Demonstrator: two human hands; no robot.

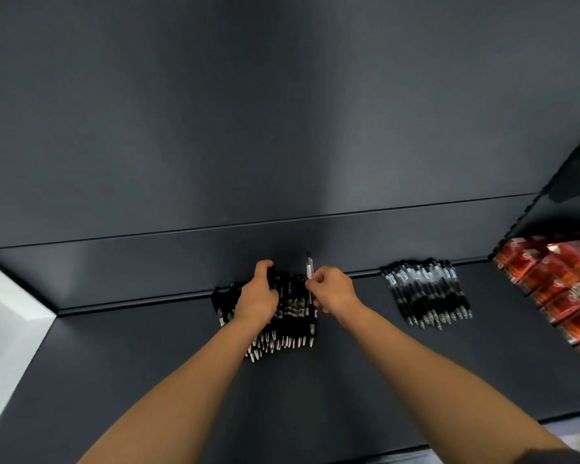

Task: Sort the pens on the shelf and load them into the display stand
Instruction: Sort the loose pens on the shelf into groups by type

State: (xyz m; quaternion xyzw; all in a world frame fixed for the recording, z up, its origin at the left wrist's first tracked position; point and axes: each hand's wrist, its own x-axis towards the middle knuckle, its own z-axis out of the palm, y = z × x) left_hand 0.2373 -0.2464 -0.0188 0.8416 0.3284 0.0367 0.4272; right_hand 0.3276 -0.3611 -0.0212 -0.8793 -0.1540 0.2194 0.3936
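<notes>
Black plastic pens, likely light, stiff and slick, lie as a pen pile (pixel 292 316) on the shelf (pixel 131 363). Left hand (pixel 257 296) curls round the pile's far end. Right hand (pixel 335 293) pinches one clear pen (pixel 309 271) mid-barrel at the pile's right edge, probably the best place to hold it.

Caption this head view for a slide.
Right hand pinches one pen; left hand grips the pen pile; a second pile lies alongside.
</notes>
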